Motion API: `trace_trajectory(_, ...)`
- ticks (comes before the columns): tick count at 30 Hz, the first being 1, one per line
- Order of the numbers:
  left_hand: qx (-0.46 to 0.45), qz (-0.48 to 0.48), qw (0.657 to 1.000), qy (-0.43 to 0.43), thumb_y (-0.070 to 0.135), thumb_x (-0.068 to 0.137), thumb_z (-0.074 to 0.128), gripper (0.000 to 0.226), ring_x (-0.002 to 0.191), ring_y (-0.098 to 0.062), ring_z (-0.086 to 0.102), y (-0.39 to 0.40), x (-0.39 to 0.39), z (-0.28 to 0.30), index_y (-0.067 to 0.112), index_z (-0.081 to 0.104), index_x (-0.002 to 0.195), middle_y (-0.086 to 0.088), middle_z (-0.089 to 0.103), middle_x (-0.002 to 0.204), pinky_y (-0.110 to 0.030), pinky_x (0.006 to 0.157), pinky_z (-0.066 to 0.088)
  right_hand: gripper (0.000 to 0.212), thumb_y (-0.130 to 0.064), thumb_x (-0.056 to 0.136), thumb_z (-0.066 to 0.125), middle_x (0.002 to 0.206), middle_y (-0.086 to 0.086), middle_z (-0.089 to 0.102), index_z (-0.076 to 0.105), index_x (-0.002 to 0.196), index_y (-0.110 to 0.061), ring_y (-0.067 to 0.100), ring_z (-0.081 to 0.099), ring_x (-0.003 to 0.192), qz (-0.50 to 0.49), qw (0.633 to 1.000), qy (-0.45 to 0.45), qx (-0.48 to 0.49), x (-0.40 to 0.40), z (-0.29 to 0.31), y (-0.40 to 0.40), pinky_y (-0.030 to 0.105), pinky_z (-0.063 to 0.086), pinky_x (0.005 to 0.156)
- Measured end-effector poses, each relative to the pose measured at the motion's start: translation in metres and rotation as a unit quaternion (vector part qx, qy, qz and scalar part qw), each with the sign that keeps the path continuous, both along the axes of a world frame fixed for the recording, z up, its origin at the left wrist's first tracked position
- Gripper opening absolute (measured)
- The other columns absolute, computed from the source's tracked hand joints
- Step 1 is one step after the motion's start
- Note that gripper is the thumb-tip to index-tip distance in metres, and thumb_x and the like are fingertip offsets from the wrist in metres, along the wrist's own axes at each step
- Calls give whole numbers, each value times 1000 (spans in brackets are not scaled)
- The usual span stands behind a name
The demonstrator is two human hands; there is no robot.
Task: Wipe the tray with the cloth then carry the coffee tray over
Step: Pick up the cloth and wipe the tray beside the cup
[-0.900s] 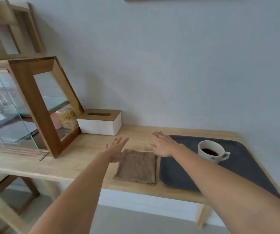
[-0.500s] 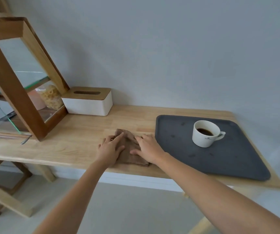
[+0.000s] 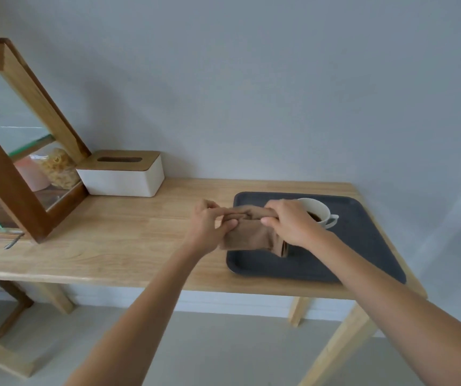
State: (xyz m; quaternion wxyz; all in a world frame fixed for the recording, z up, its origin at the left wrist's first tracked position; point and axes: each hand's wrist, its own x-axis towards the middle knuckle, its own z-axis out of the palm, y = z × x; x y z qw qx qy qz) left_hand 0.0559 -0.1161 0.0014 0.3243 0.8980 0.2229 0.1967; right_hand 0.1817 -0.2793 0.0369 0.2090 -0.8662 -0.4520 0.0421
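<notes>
At far left a wooden-framed glass cabinet stands on the table; through its glass show a pale pink container and a clear packet of dry yellowish food, contents otherwise not determinable. Just beside it sits a white tissue box with a slotted wooden lid; no tissue protrudes.

Left hand: clenched on the left end of the brown cloth, pinching its upper fold. The cloth is held off the table, its top edge running left to right between both hands, the remainder hanging down over the near-left corner of the tray.

Right hand: closed on the cloth's right end, positioned over the tray and in front of the cup.

The dark tray lies flat at the table's right end, directly beneath and to the right of the cloth. It holds one white cup containing dark coffee, handle to the right.

Assessment: wiping not yet begun. The right hand is nearer the tray's bare surface; the filled cup sits close to any wiping path, a spill risk.
</notes>
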Motion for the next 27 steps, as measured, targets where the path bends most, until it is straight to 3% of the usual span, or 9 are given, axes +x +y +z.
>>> trace_trajectory(2,-9,2,998,63,47,83,65,54,134,-27,32,-14,5,-17,33,52,133,-8,35,139,-44,111,31,37,-26,94,55,131,15,54,55,127,-8,30,49,125,-11,998,-16,-52,4,-18,-10,38,40,100)
trace_trajectory(4,-12,-7,992,125,63,75,63,90,146,-28,14,-27,0,-34,30,23,149,-7,18,156,-49,116,18,49,-23,97,51,156,14,26,40,142,-9,28,20,147,18,997,-31,-68,2,-40,-14,39,23,116)
trace_trajectory(7,-15,-26,986,165,71,72,59,117,150,-21,-1,-44,-9,-56,17,-7,153,-3,3,163,-52,119,0,53,-28,101,40,163,6,10,25,151,-17,20,1,150,73,996,5,-57,-4,-66,-8,38,12,120)
trace_trajectory(13,-48,-18,989,140,67,76,57,117,149,-11,-12,-52,-13,-70,8,-11,151,-1,-3,164,-42,118,-14,60,-52,99,23,163,0,-3,4,152,-33,21,-9,150,75,988,-31,-130,10,-100,20,41,0,122)
trace_trajectory(27,-47,-18,986,156,65,82,51,112,146,-9,-22,-52,-10,-71,11,-22,149,2,-16,162,-38,117,-19,56,-50,99,14,164,2,2,11,152,-31,25,-5,150,13,994,-34,-107,78,-105,95,46,-3,121)
